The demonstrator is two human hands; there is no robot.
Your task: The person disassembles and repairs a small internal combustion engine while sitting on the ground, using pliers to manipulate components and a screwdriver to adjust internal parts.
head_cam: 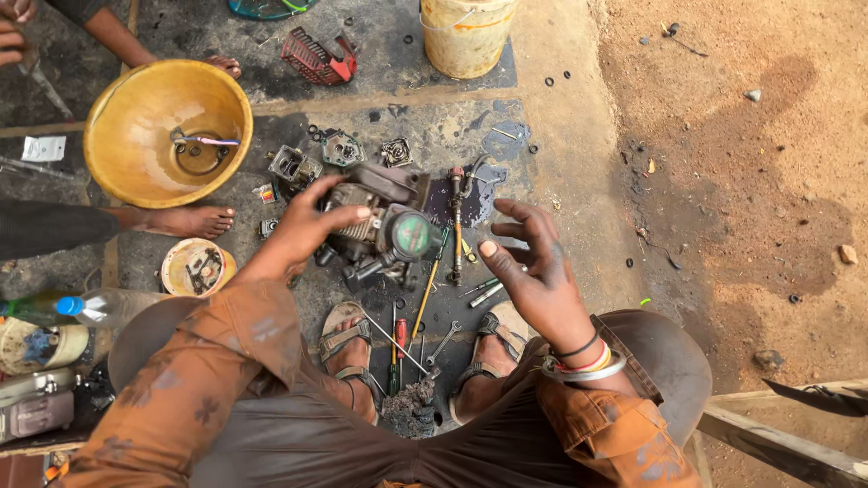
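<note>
My left hand (306,226) grips a greasy small engine block (375,230) from its left side and holds it above the oily ground. A round green-tinted cap (413,234) shows on the engine's right face. My right hand (533,262) hovers just right of the engine, fingers spread, holding nothing; bangles ring its wrist. Below the engine, between my sandalled feet, lie screwdrivers (425,298), a small spanner (443,342) and a dirty rag (411,407).
A large yellow bowl (127,136) with oily liquid sits at upper left, with another person's bare foot (185,220) beside it. A cream bucket (466,36) and a red part (316,56) stand at the top. Loose engine pieces (342,147) lie behind the engine. Sandy ground spreads to the right.
</note>
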